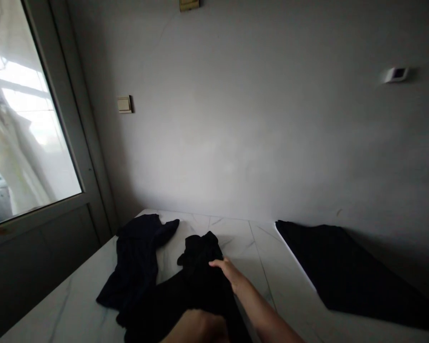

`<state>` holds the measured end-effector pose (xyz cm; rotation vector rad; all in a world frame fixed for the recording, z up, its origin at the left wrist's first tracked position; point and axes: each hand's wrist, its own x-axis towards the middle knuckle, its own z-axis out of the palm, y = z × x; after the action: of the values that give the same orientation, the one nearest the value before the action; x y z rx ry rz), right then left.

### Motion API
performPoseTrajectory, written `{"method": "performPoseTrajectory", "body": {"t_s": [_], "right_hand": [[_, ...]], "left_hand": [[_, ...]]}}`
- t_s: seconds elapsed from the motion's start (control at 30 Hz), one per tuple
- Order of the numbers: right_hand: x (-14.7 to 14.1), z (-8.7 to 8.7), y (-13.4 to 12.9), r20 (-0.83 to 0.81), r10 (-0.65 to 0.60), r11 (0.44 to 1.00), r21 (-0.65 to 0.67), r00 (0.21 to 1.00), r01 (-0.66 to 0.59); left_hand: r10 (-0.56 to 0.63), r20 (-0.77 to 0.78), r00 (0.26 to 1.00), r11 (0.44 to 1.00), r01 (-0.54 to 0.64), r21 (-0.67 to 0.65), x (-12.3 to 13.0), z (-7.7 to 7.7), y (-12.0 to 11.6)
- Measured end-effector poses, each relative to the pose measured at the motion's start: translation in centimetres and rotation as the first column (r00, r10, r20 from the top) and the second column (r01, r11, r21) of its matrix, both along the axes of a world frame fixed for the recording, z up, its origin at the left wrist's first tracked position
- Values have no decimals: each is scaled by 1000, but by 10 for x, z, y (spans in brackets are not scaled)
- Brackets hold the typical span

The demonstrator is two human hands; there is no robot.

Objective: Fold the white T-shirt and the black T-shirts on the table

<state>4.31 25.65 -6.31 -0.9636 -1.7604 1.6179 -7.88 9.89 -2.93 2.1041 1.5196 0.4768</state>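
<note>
A black garment (200,286) lies bunched on the white marbled table (82,290), reaching down to the bottom edge of the view. My right hand (227,271) is on its upper right side, with fingers closed on the dark cloth. Low in the view, over the same garment, is my left hand (203,326); it is blurred and its fingers are hidden. To the left lies a crumpled dark navy garment (136,257), touching or close to the black one. At the right, a black cloth (350,271) is spread flat.
A grey wall (236,119) rises behind the table, with a light switch (125,104) and a small white device (396,75). On the left stands a framed glass door (86,190), with pale hanging cloth behind the glass.
</note>
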Motion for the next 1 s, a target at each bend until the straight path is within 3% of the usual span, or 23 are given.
{"method": "performPoseTrajectory", "body": {"t_s": [0.07,0.13,0.2,0.37,0.47,0.57,0.67,0.73,0.8,0.87,0.93,0.97,1.0], "right_hand": [[9,3,-2,-111,5,985,-173,994,-24],[15,11,-7,-203,-18,978,-209,979,-25],[17,18,-13,-273,-34,974,-224,961,-30],[15,22,-31,-294,-108,937,-349,950,-2],[16,20,-38,-351,-211,908,-417,912,50],[22,18,-37,-375,-217,905,-424,901,41],[34,18,-29,-102,-139,967,-230,985,112],[42,25,-25,214,-150,988,71,965,137],[46,39,-26,366,-166,920,393,916,10],[45,58,-30,386,46,769,575,921,-280],[42,76,-38,418,397,602,554,817,-576],[41,84,-42,422,525,552,492,739,-673],[41,91,-46,408,606,541,418,683,-730]], "left_hand": [[221,32,975,974,-222,31,-8,6,9],[459,101,883,880,-467,88,-21,7,24],[566,175,806,806,-585,86,-34,0,42],[533,330,779,833,-552,-40,-34,-32,67],[530,317,787,842,-532,-87,-25,-38,65],[525,244,815,848,-527,-63,-25,-39,57],[487,271,830,853,-520,58,-28,-42,45],[412,342,845,862,-483,154,-25,-41,33],[294,403,867,892,-400,209,-18,-31,19],[180,458,871,932,-299,203,-10,-12,4],[104,523,846,970,-202,135,-4,13,-9],[90,564,821,981,-170,90,-4,26,-15],[93,607,789,987,-155,49,-7,38,-20]]}}
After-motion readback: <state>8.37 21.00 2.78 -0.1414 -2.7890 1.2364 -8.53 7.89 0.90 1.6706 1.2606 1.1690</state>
